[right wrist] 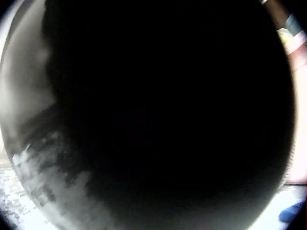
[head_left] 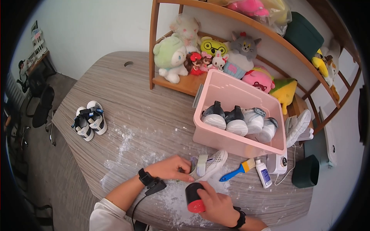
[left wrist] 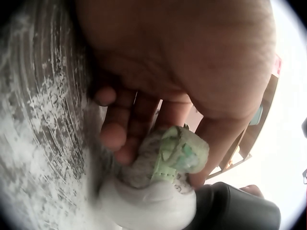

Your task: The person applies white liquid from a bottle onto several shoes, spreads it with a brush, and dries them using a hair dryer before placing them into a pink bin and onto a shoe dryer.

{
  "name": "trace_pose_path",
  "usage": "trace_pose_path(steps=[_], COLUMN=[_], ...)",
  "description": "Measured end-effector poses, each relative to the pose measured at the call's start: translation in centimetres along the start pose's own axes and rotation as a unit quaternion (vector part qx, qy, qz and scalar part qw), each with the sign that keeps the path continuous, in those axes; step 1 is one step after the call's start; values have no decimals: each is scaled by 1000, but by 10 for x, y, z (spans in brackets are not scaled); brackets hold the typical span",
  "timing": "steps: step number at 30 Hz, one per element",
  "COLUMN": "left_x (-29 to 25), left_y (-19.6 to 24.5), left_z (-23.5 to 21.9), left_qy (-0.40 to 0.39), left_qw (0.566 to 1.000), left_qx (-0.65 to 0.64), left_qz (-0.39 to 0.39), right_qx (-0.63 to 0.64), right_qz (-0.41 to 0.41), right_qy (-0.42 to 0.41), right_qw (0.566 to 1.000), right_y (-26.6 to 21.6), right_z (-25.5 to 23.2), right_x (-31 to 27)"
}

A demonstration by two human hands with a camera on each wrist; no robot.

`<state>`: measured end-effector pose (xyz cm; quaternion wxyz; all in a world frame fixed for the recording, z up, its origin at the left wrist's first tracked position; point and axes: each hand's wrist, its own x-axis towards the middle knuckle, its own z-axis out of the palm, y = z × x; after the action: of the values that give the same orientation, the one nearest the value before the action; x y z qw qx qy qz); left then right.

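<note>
My left hand (head_left: 169, 168) grips the back part of a small white shoe (head_left: 212, 164) that lies on its side or tilted near the table's front. In the left wrist view, fingers and thumb curl about the shoe's light green pull tab (left wrist: 184, 149), and its white rounded sole (left wrist: 148, 206) faces the camera. My right hand (head_left: 220, 210) holds a black cylinder (head_left: 191, 192) with a red end, tipped beside the shoe's heel. That same dark cylinder fills most of the right wrist view. White powder (head_left: 171, 206) covers the tabletop beneath both hands.
Right of the shoe lie a blue-handled brush (head_left: 236, 172) and a white bottle (head_left: 263, 175). Behind them stands a pink bin (head_left: 231, 144) with several shoes. Another pair of shoes (head_left: 91, 120) sits at the left. A wooden shelf (head_left: 183, 86) holds plush toys; a dark green container (head_left: 305, 172) stands right.
</note>
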<state>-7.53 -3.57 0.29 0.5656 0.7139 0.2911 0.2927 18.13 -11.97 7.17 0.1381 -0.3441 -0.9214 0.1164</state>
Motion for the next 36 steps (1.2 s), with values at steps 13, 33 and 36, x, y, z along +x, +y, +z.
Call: trace_pose_path(steps=[13,33,36], left_x=[-1,-1,0], left_y=[9,6,8], left_z=[-2,-4,-2], left_qy=[-8,55,74], left_qw=[1000,998,997], left_qx=[16,-15,-9], left_qz=[-20,-10,18], right_qx=[-100,29,20], right_qz=[-115,83,98], right_qy=[85,152,160], right_qw=[985,984,982], right_y=[-6,72,75], right_z=[18,-24,-32], right_x=[1,11,11])
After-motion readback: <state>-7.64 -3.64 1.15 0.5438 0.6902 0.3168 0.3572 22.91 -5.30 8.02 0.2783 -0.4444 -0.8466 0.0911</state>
